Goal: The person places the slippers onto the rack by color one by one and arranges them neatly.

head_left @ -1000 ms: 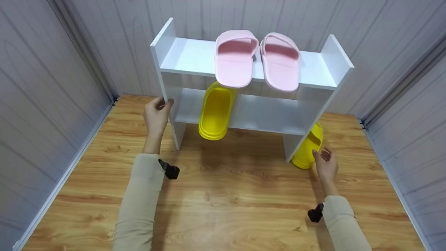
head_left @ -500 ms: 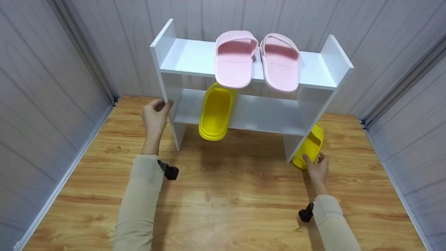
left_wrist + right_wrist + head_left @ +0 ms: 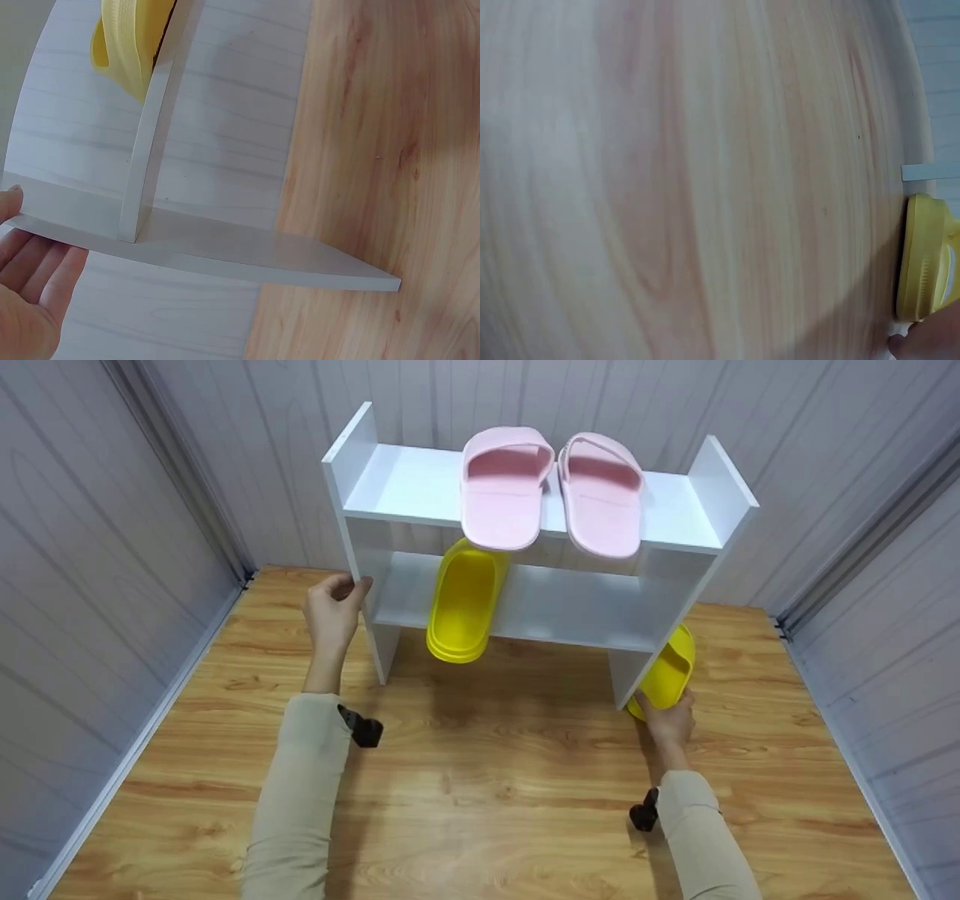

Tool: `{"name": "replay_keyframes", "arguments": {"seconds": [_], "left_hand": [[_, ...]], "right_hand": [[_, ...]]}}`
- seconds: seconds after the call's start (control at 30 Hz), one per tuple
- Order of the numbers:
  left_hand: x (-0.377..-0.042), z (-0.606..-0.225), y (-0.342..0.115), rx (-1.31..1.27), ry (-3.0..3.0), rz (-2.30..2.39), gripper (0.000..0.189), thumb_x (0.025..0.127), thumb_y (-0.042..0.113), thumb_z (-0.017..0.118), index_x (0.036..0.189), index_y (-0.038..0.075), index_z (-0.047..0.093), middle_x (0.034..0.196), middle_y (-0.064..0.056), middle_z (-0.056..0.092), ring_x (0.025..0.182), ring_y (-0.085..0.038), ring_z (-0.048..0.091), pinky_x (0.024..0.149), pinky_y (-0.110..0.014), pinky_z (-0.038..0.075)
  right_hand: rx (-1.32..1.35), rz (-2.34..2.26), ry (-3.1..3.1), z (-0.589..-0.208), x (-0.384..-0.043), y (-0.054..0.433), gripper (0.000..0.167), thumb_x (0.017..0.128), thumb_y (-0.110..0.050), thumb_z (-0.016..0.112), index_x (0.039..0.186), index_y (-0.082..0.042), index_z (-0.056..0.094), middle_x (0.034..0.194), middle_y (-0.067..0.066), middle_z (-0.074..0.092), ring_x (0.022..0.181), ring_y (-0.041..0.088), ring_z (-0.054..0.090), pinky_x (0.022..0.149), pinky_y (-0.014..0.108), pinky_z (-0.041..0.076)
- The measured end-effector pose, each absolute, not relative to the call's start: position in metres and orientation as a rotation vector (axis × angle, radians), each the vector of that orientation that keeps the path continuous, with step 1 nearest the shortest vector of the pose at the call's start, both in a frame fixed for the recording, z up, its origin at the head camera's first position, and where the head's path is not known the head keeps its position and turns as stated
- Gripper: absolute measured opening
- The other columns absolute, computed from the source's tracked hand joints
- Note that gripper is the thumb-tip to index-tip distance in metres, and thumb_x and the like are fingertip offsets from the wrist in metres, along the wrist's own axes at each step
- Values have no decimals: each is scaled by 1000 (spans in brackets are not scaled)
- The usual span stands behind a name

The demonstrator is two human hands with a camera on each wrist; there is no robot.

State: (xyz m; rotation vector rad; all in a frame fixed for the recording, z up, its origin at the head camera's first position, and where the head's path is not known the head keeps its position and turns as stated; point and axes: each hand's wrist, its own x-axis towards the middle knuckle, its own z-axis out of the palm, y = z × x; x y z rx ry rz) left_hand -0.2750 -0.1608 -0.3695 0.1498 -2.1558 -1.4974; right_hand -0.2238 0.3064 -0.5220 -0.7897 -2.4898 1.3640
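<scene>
A white two-tier shoe rack point(image 3: 574, 604) stands on the floor. My left hand point(image 3: 330, 613) grips its left side panel, thumb inside and fingers outside, which the left wrist view shows as the hand point(image 3: 34, 289) around the board's edge. My right hand point(image 3: 670, 727) is at the heel end of a yellow slipper point(image 3: 667, 675) on the floor by the rack's right panel, thumb on one side and fingers on the other. In the right wrist view the slipper's heel point(image 3: 922, 259) is beside the fingers. Another yellow slipper point(image 3: 463, 604) sits on the lower shelf, its heel overhanging the front.
Two pink slippers point(image 3: 501, 514) rest side by side on the upper shelf, heels jutting over its front edge. Grey panelled walls point(image 3: 885, 532) enclose the back and both sides. Wood-look flooring point(image 3: 487, 780) stretches in front of the rack.
My right hand has moved left and closed around the heel of the floor slipper, from beside it earlier. The left hand stays on the side panel.
</scene>
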Motion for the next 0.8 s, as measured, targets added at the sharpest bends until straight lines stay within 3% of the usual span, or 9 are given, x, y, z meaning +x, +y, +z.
{"name": "replay_keyframes", "arguments": {"seconds": [0.2, 0.53, 0.8], "left_hand": [[-275, -370, -161, 151, -2150, -1497, 23, 80, 17, 65, 89, -4, 66, 84, -12, 64, 74, -16, 59, 61, -21, 46], [-275, -370, -161, 110, -2147, -1496, 22, 81, 16, 64, 91, -4, 66, 85, -12, 65, 76, -17, 60, 64, -24, 48], [-275, -370, -160, 112, -2126, -1508, 20, 81, 13, 63, 90, -4, 66, 85, -13, 65, 76, -16, 60, 62, -22, 47]], "right_hand": [[-817, 1243, -2547, -526, -226, 302, 90, 75, -45, 63, 137, -2, 14, 128, 24, 32, 116, 42, 27, 94, 52, 18], [-680, 986, -2656, -532, -225, 302, 85, 74, -37, 65, 132, 5, 20, 126, 27, 31, 114, 43, 29, 96, 48, 14], [-768, 1058, -2631, -528, -222, 306, 90, 76, -33, 63, 134, 7, 7, 126, 31, 28, 117, 45, 23, 97, 48, 14]]}}
